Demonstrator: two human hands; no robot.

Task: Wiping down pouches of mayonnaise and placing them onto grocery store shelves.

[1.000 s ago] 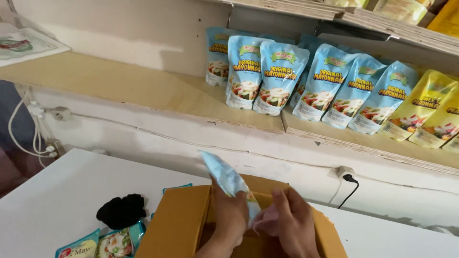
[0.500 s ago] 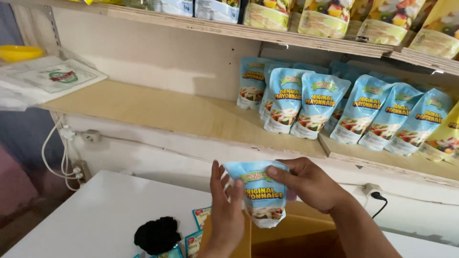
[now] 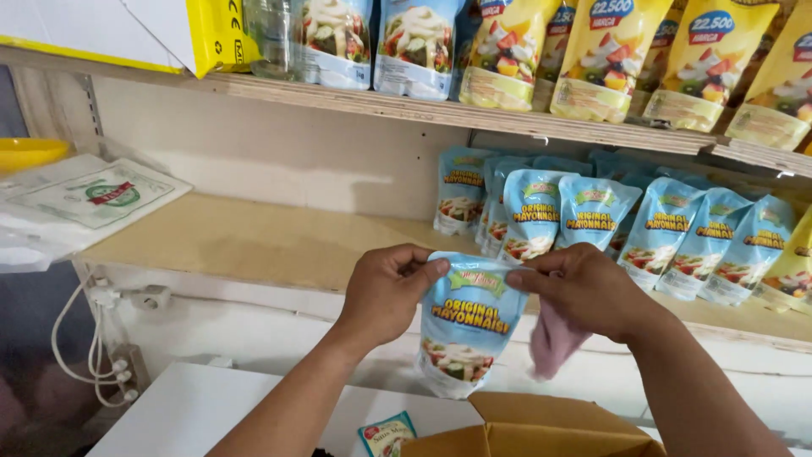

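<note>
Both hands, left and right, pinch a blue pouch by its top, above the open cardboard box, before the shelf's bare stretch.

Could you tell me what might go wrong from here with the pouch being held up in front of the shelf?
The light blue pouch hangs only from fingertip pinches at its top corners by the left hand and right hand, so it might slip into the cardboard box below. The row of pouches on the wooden shelf leans, so a nudge could topple them.
</note>
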